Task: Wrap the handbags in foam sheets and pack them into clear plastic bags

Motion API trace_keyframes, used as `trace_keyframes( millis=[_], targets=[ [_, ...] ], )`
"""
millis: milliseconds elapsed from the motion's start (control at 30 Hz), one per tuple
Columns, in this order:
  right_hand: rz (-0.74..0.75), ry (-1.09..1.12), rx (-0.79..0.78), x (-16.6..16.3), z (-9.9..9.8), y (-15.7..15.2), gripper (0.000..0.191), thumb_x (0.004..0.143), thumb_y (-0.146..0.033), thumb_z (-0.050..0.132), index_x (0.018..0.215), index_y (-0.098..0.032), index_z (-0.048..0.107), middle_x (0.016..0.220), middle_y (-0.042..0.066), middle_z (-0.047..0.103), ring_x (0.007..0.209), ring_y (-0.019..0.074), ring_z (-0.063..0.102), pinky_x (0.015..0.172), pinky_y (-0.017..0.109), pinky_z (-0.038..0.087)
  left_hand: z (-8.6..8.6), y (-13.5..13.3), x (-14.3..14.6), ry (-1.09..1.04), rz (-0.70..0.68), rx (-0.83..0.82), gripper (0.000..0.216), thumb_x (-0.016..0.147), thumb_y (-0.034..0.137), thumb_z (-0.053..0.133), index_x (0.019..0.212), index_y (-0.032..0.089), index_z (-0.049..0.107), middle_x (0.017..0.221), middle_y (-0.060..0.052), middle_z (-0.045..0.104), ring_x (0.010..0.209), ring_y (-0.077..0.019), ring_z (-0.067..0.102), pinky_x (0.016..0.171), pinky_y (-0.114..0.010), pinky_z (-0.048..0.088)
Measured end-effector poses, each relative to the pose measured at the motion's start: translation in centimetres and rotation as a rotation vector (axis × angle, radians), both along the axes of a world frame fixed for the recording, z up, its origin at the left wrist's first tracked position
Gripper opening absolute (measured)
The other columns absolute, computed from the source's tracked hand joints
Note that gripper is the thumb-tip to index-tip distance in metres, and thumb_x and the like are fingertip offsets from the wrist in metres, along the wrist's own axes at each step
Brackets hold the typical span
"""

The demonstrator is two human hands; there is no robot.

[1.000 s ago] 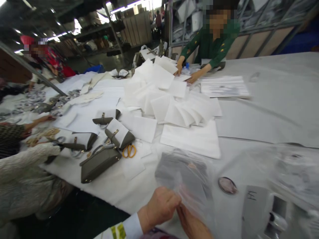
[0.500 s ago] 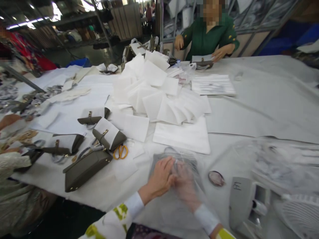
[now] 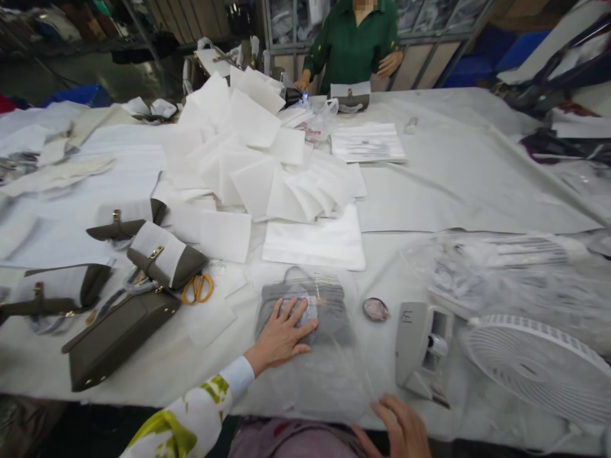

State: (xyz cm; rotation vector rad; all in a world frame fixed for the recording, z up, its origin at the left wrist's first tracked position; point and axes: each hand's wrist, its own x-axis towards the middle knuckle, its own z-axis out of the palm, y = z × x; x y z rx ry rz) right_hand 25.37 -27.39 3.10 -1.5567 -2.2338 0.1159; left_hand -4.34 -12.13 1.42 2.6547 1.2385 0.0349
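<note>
A grey handbag sealed in a clear plastic bag (image 3: 329, 308) lies flat on the white-covered table (image 3: 458, 184) in front of me. My left hand (image 3: 282, 334) rests palm down on the bagged handbag, fingers spread. My right hand (image 3: 401, 427) sits at the near table edge, fingers on the lower right corner of the plastic bag. Neither hand grips anything.
Several grey handbags (image 3: 119, 331) and yellow scissors (image 3: 196, 288) lie to the left. A heap of white foam sheets (image 3: 248, 152) fills the middle. A white fan (image 3: 539, 362) and a small round disc (image 3: 375, 309) sit at right. A person in green (image 3: 353, 44) works opposite.
Both hands were together on the plastic bag; now the left lies flat on the bagged handbag and the right has pulled back to the near edge. The view has tilted down.
</note>
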Motion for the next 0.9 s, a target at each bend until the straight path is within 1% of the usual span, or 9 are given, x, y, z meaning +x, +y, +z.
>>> trace_keyframes(
  millis=[67,167,267,333,400,500,667,800,900],
  targets=[
    [-0.101,-0.04,-0.074,-0.2,-0.5,1.4,0.052,0.082,-0.018,0.052,0.134,-0.021,0.049,0.109,0.015,0.068,0.1,0.0332,0.065,0.082,0.05,0.057,0.0,-0.5,-0.4,0.004,-0.041,-0.002,0.066,0.087,0.063,0.047,0.146,0.046,0.022,0.161,-0.008,0.018,0.144,-0.0398,0.019,0.112,-0.066,0.014],
    [-0.033,-0.026,-0.19,0.1,-3.0,1.8,0.076,0.072,0.003,0.033,0.145,-0.02,0.034,0.097,0.008,0.072,0.082,0.0218,0.07,0.071,0.033,0.061,-0.2,-1.5,-1.1,0.004,-0.142,0.008,0.066,0.088,0.061,0.049,0.145,0.05,0.019,0.161,-0.006,0.019,0.144,-0.04,0.019,0.112,-0.068,0.012],
    [0.028,-0.015,-0.196,1.7,-5.4,-0.2,0.068,0.078,0.003,0.034,0.142,-0.018,0.038,0.091,0.006,0.074,0.071,0.0185,0.07,0.063,0.027,0.061,-0.2,-2.2,-1.5,0.009,-0.19,0.011,0.068,0.088,0.059,0.052,0.145,0.053,0.016,0.161,-0.004,0.02,0.143,-0.0382,0.022,0.112,-0.067,0.013],
    [0.029,-0.004,-0.211,2.8,-6.1,-1.3,0.055,0.085,-0.004,0.037,0.138,-0.018,0.045,0.092,0.007,0.075,0.07,0.0188,0.071,0.062,0.027,0.061,-0.2,-2.5,-1.5,0.02,-0.174,0.0,0.067,0.088,0.057,0.053,0.144,0.055,0.016,0.161,-0.002,0.021,0.143,-0.037,0.024,0.112,-0.067,0.014],
    [-0.014,0.009,-0.232,3.4,-6.0,-1.5,0.046,0.09,-0.013,0.039,0.135,-0.018,0.049,0.098,0.009,0.074,0.075,0.0205,0.072,0.065,0.03,0.062,-0.2,-2.8,-1.5,0.032,-0.129,-0.008,0.067,0.088,0.056,0.054,0.143,0.055,0.017,0.161,-0.001,0.021,0.143,-0.0377,0.024,0.112,-0.069,0.014],
    [-0.032,0.015,-0.241,3.3,-5.7,-1.3,0.043,0.095,-0.019,0.037,0.136,-0.016,0.047,0.105,0.012,0.073,0.082,0.0217,0.072,0.068,0.031,0.062,-0.5,-4.6,-1.8,0.054,-0.06,-0.015,0.066,0.088,0.057,0.053,0.143,0.054,0.018,0.161,0.0,0.02,0.143,-0.0393,0.024,0.111,-0.071,0.014],
    [0.106,0.029,-0.269,3.6,-5.6,-2.3,0.049,0.096,-0.02,0.037,0.145,-0.019,0.036,0.097,0.009,0.074,0.07,0.0187,0.07,0.064,0.028,0.06,-1.3,-11.3,-3.8,0.184,0.048,-0.056,0.071,0.088,0.039,0.059,0.146,0.048,0.02,0.16,-0.002,0.024,0.141,-0.0372,0.028,0.111,-0.072,0.015],
    [0.176,-0.046,-0.184,5.8,-4.2,-2.0,0.061,0.092,-0.018,0.043,0.15,-0.017,0.025,0.108,0.011,0.071,0.092,0.0214,0.069,0.078,0.034,0.059,0.4,-15.6,-7.1,0.183,0.039,-0.132,0.076,0.085,0.031,0.061,0.148,0.041,0.02,0.16,-0.009,0.023,0.142,-0.0351,0.028,0.111,-0.069,0.024],
    [0.185,-0.187,-0.049,7.4,-2.7,0.2,0.066,0.087,-0.009,0.042,0.15,-0.02,0.026,0.13,0.016,0.06,0.115,0.0274,0.06,0.091,0.044,0.053,2.1,-16.0,-10.8,0.146,0.014,-0.117,0.07,0.084,0.017,0.056,0.146,0.038,0.029,0.159,-0.01,0.025,0.143,-0.0309,0.029,0.115,-0.064,0.019]
  ],
)
